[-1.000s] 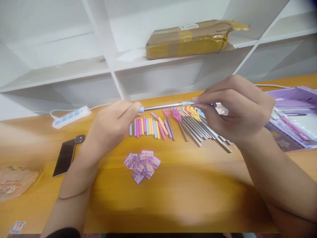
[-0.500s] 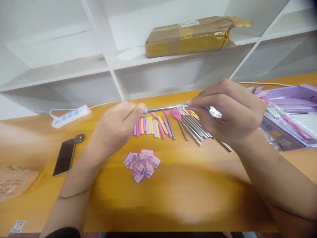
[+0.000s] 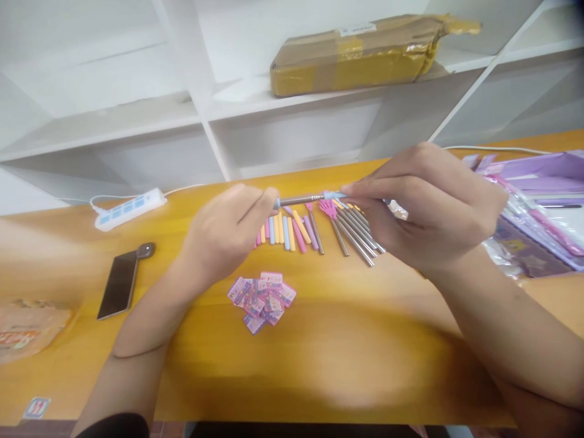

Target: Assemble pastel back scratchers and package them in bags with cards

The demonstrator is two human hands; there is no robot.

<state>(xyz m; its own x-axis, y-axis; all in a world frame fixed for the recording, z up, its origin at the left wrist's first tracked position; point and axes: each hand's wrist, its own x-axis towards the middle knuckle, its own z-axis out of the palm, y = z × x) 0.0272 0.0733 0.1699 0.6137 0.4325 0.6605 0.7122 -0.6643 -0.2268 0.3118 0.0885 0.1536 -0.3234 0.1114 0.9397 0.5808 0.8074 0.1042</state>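
Between my hands, above the table, a back scratcher [image 3: 301, 200] with a thin metal shaft lies nearly level. My left hand [image 3: 228, 231] is closed round its left end, where a bit of blue grip shows at the fingertips. My right hand [image 3: 429, 207] pinches the light blue piece at the other end; the fingers hide much of it. Below the shaft lies a row of pink, yellow, blue and purple grip sleeves [image 3: 286, 233]. Several metal rods with coloured hand-shaped heads, including a pink scratcher head [image 3: 327, 208], lie beside them, partly behind my right hand.
Small printed cards [image 3: 264, 301] lie piled in front. On the left are a power strip [image 3: 131, 208], a phone [image 3: 119, 285] and a plastic bag [image 3: 31, 328]. Purple packaging [image 3: 542, 173] sits at the right, and a taped parcel [image 3: 356, 61] rests on the shelf.
My left hand has shifted slightly right, and less bare shaft shows between the hands. My right hand keeps its pinch, a little farther right in view. The camera view has moved slightly.
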